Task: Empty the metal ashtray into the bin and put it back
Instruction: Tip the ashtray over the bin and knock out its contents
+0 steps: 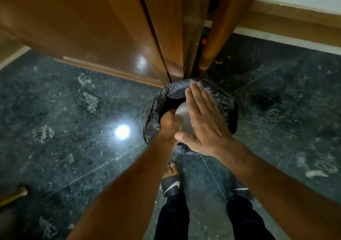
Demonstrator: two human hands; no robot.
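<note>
A round bin (162, 94) lined with a dark plastic bag stands on the floor just in front of my feet. My left hand (168, 122) grips the metal ashtray (182, 114) at its near edge and holds it tilted over the bin's mouth. My right hand (201, 121) is flat with fingers straight and together, lying across the ashtray's upper side and covering most of it. Only a pale curved strip of the ashtray shows between the hands. The bin's inside is dark and hidden.
Dark green marble floor (73, 119) all around, with a bright lamp reflection at left. Brown wooden cabinet panels (103, 27) rise directly behind the bin, with a narrow gap between them. My feet in black slides (171, 184) stand close to the bin. A wooden skirting runs at far right.
</note>
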